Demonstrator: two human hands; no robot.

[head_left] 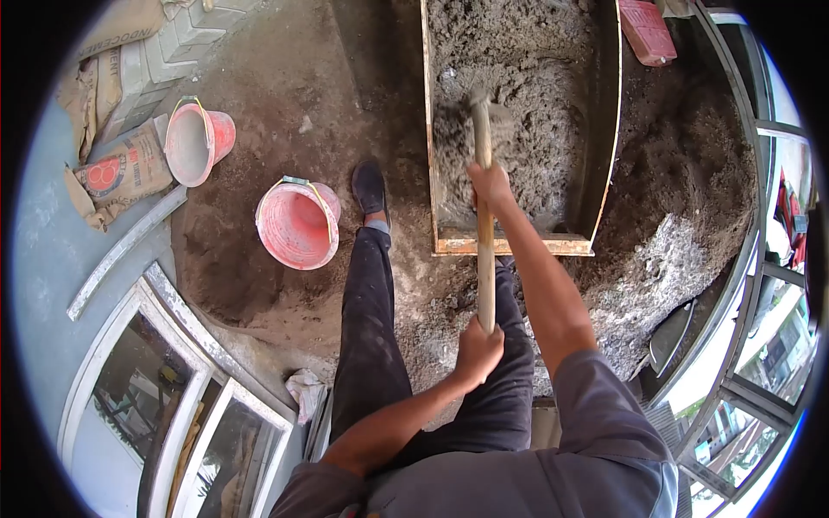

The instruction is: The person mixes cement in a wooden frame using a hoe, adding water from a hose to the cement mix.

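A long wooden handle [485,259] runs up from between my legs into a metal-edged trough [509,244]. Near its lower end my left hand [479,352] is wrapped round it. Higher up, over the trough's near part, my right hand [490,188] grips the same handle. The tool's head is blurred and partly sunk in wet grey mortar [544,112], so its shape cannot be made out. Mortar covers much of the trough's floor, with a smoother wet patch at the near end.
Two red buckets, one nearer [298,226] and one farther [200,142], stand on the left. Cement bags [129,173] lie by the wall. A pile of sand [682,259] is right of the trough, and a red container [648,33] at upper right. White-framed windows [142,380] are lower left.
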